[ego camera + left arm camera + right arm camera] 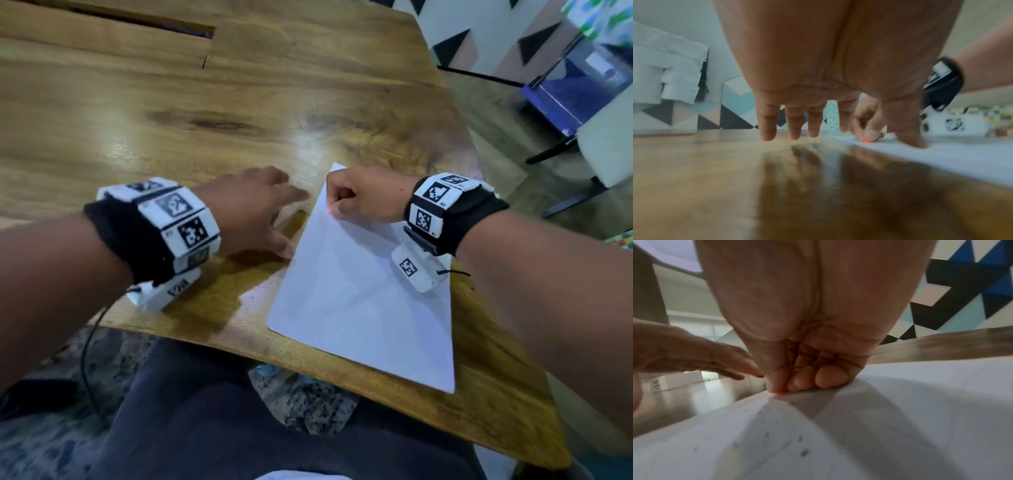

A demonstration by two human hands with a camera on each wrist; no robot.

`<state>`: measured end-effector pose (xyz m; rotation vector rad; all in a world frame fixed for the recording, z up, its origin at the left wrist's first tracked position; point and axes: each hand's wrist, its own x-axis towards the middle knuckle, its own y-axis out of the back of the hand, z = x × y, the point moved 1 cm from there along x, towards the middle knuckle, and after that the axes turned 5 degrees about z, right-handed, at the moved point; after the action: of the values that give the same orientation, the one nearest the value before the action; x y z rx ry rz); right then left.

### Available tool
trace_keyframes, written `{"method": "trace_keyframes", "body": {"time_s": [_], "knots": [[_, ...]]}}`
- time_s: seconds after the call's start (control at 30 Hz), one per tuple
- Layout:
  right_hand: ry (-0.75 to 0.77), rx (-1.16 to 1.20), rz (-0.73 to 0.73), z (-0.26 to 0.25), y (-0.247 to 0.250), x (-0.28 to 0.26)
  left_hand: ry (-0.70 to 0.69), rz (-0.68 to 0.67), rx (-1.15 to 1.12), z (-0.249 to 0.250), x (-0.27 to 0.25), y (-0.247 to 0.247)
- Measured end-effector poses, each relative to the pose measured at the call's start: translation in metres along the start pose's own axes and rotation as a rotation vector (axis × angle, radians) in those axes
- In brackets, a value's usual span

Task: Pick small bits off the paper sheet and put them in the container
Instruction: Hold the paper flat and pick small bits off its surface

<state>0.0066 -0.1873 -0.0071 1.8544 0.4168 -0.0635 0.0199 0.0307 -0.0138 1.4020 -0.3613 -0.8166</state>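
While right hand seemingly pinches an orange bit on paper sheet, left hand spread flat.

A: Paper sheet white, with faint grey specks in the right wrist view. Table golden-brown wood, dark grain streaks.

B: Wristbands black, carrying white tiles with black square-code patterns. Orange bit at the right hand thumb tip. Wall: black, blue, pink triangles.
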Motion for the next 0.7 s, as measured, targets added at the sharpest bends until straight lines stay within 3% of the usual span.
{"method": "trace_keyframes", "body": {"time_s": [0.17,0.33,0.53,0.7], "knots": [[-0.006,-0.027,-0.001,-0.001,0.001,-0.007,-0.024,-0.172,0.143,0.001,0.018,-0.007],[-0.027,-0.136,0.107,-0.012,-0.013,-0.014,0.006,-0.146,0.174,0.008,0.016,-0.015],[0.087,-0.188,-0.017,-0.038,-0.032,-0.035,0.020,-0.147,0.177,0.011,0.018,-0.019],[-0.082,-0.202,0.104,-0.020,-0.022,-0.008,0.017,-0.143,0.188,0.008,0.019,-0.021]]}}
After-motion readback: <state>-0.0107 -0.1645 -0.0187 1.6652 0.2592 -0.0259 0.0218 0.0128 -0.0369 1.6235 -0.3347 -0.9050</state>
